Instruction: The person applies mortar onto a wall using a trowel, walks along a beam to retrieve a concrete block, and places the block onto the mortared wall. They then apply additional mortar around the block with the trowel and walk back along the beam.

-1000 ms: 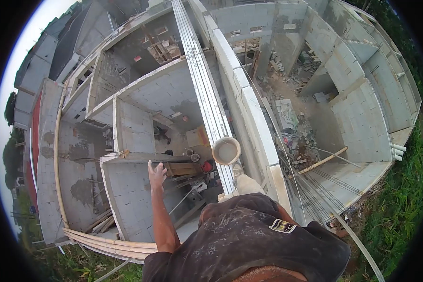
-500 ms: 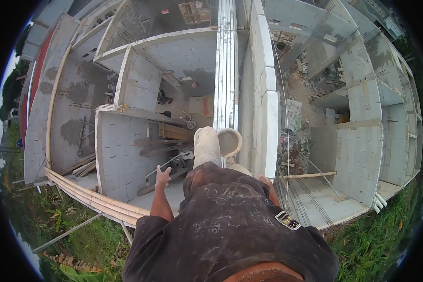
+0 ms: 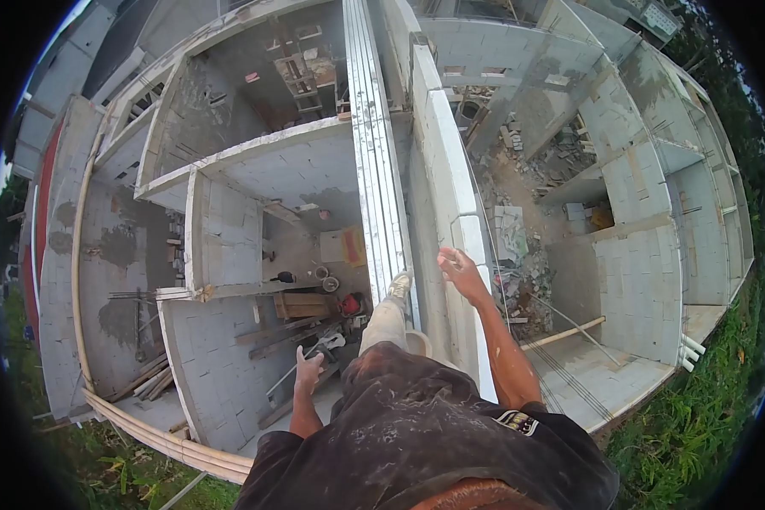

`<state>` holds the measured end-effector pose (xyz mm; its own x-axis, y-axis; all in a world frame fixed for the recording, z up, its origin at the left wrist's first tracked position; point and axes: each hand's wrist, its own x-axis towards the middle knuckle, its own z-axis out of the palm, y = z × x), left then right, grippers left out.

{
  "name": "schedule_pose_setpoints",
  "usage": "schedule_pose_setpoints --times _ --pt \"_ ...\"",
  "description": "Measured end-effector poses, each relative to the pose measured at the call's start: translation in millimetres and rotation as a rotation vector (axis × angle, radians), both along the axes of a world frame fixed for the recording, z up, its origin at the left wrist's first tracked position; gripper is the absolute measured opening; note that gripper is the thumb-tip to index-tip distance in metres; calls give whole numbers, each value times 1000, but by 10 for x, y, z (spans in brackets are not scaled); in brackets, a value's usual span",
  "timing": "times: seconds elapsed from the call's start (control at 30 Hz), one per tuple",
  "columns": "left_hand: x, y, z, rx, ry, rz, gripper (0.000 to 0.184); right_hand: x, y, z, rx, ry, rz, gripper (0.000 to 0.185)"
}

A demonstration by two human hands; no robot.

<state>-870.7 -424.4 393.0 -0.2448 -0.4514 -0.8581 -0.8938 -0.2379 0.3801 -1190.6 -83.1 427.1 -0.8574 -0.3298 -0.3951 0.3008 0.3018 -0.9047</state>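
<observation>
My left hand [image 3: 309, 370] hangs in the air to the left of my leg, fingers spread and holding nothing. My right hand [image 3: 459, 272] is over or beside the top of the white block wall [image 3: 470, 234]; its fingers are loosely bent and nothing shows in them. Whether it touches the wall I cannot tell. One foot in a pale shoe [image 3: 399, 285] is on or just above the narrow run of silvery metal channels [image 3: 372, 161]. A round bucket [image 3: 418, 342] sits close to my leg, mostly hidden by it and my shirt.
Below on the left lie wooden planks [image 3: 302, 304] and small buckets [image 3: 330, 283]. Rubble [image 3: 535, 259] covers the floor right of the wall. A bamboo rail [image 3: 166, 433] runs along the left edge, with a drop to grass beyond.
I have moved forward along the metal channels. My right hand has risen from beside my body to the wall top. The bucket has slid back under my body in view.
</observation>
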Motion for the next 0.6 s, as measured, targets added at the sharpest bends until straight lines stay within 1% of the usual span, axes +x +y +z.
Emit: schedule_pose_setpoints --times 0.03,0.07,0.1,0.13,0.2,0.27,0.33,0.37,0.4,0.43,0.47,0.53,0.57,0.6 --pt "-424 -181 227 -82 111 -40 85 -163 88 -12 80 -36 -26 61" --pt "-1019 -693 309 -228 419 -86 80 -502 96 -34 143 -67 -60 59" --pt "-1312 -884 444 -301 467 -89 76 -531 200 -105 128 -135 -138 59" --pt "-1607 -1065 631 -298 507 -68 76 -561 290 -193 114 -195 -211 58" --pt "-1962 -1341 735 -341 537 -52 76 -475 498 -453 120 -303 -319 56" --pt "-2255 -1491 946 -317 593 82 76 -431 557 -502 184 -432 -309 54" --pt "-2438 -1492 1011 -306 555 100 77 -376 511 -621 247 -501 -346 49" --pt "-2513 -1449 1011 -262 516 179 80 -386 432 -613 242 -504 -349 49" --pt "-2598 -1394 1002 -215 477 258 82 -400 350 -609 296 -496 -293 53" --pt "-2725 -1348 989 -213 483 255 82 -469 268 -605 350 -481 -238 57" --pt "-2865 -1315 972 -185 472 263 81 -571 169 -634 347 -475 -243 57" --pt "-3190 -1277 926 -132 454 284 78 -869 -51 -743 514 -333 -10 68" --pt "-3417 -1260 957 -116 488 258 78 -1012 -117 -807 484 -353 4 75" --pt "-3679 -1279 983 -115 486 260 78 -1169 -158 -861 486 -355 6 75"
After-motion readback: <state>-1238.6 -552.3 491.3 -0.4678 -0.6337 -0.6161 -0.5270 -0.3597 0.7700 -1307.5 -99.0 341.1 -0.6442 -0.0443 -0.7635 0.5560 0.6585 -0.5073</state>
